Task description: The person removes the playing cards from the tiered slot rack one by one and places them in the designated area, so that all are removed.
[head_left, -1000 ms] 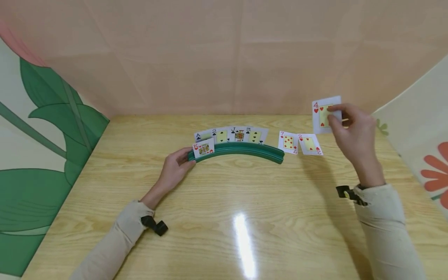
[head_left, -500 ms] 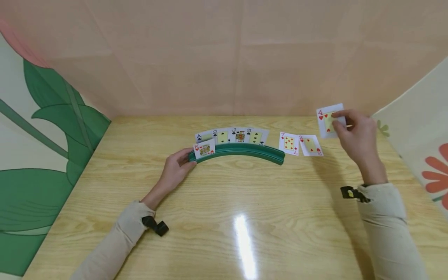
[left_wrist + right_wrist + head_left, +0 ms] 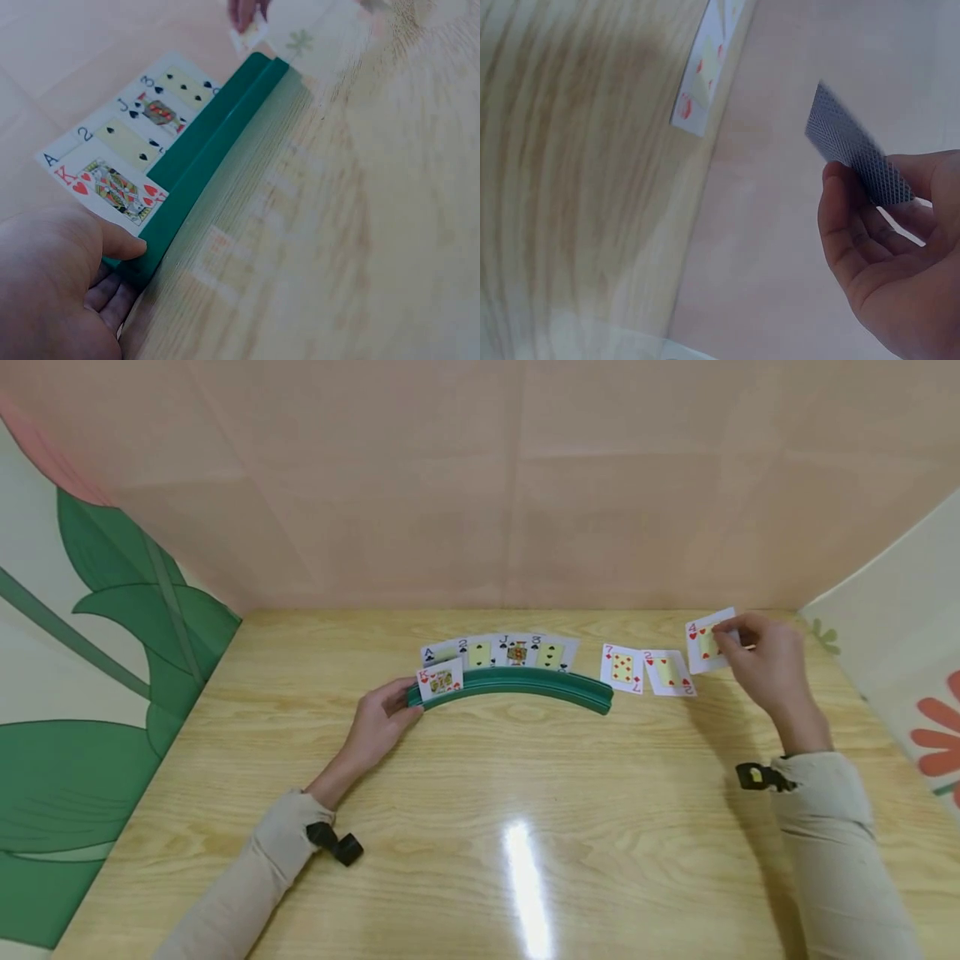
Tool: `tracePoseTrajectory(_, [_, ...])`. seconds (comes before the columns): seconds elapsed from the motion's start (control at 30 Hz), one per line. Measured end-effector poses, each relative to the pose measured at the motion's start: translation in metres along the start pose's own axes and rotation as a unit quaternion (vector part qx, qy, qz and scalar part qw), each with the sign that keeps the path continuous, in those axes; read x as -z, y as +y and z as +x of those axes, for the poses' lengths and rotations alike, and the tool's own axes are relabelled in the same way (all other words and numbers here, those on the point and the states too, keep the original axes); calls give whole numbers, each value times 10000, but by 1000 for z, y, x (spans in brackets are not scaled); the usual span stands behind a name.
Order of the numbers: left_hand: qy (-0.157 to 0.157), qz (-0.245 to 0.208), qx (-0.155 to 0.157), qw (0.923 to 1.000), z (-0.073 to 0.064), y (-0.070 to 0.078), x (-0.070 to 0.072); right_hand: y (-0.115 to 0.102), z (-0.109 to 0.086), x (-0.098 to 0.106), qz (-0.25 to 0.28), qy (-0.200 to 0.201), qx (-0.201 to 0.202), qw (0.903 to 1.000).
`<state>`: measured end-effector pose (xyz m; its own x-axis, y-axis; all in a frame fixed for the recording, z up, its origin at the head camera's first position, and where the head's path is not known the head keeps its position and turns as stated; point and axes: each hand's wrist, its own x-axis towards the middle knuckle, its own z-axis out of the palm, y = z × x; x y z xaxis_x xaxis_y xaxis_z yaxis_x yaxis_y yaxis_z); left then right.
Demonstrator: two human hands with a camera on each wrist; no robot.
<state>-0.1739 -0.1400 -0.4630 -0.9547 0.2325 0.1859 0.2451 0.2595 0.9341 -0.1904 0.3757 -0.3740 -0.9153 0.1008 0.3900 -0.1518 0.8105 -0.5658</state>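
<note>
My left hand (image 3: pixel 377 727) grips the left end of a curved green card holder (image 3: pixel 517 679), thumb on one side and fingers beneath, as the left wrist view shows. In the holder's front slot stands the king of hearts (image 3: pixel 112 191). Behind it the ace, two, jack (image 3: pixel 517 652) and three of spades stand fanned in the rear slot. My right hand (image 3: pixel 772 664) pinches the four of hearts (image 3: pixel 705 645) by its right side, just above the table at the far right. In the right wrist view, the card's patterned back (image 3: pixel 847 142) faces the camera.
The seven of diamonds (image 3: pixel 622 668) and the two of hearts (image 3: pixel 667 673) lie face up side by side, between the holder and the held card. A pinkish cloth backdrop (image 3: pixel 510 527) rises behind the wooden table (image 3: pixel 420 860). Patterned panels flank both sides.
My right hand has lowered the four of hearts towards the table, shifting slightly right, beside the two of hearts. The left hand keeps its grip on the card holder.
</note>
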Motion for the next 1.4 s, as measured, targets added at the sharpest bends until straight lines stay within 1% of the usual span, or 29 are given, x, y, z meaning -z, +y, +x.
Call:
tracePoseTrajectory(0.23, [13, -23, 25, 10000, 2, 0, -1, 16, 1, 0, -274, -151, 28, 9995])
tracePoseTrajectory(0.5, [-35, -77, -55, 9999, 2, -1, -1, 29, -2, 2, -458, -829, -322, 9950])
tracePoseTrajectory(0.63, [-30, -71, -39, 10000, 2, -2, -1, 33, -3, 0, -526, -1068, -425, 9920])
tracePoseTrajectory(0.83, [-36, -49, 47, 10000, 1, -1, -1, 39, -4, -4, -618, -1210, -465, 9896])
tracePoseTrajectory(0.93, [-31, -71, -7, 10000, 1, -1, -1, 42, -3, -5, -700, -1293, -429, 9882])
tracePoseTrajectory(1.0, [-49, -130, 23, 9999, -1, 7, -1, 44, -2, -4, -802, -1389, -383, 9863])
tracePoseTrajectory(1.03, [-46, -139, 27, 9999, -1, 7, -1, 46, -2, -4, -870, -1467, -352, 9847])
tracePoseTrajectory(1.17, [-73, -204, 138, 9997, -4, 24, 0, 47, -1, -3, -1080, -1918, -373, 9748])
tracePoseTrajectory(1.23, [-77, -198, 111, 9997, -5, 26, 0, 48, -1, -3, -1142, -2115, -375, 9700])
tracePoseTrajectory(1.27, [-81, -205, 122, 9997, -6, 31, 0, 48, -2, -3, -1157, -2188, -374, 9682])
tracePoseTrajectory(1.4, [-90, -170, 117, 9997, -6, 34, 1, 50, -2, -4, -1249, -2306, -265, 9646])
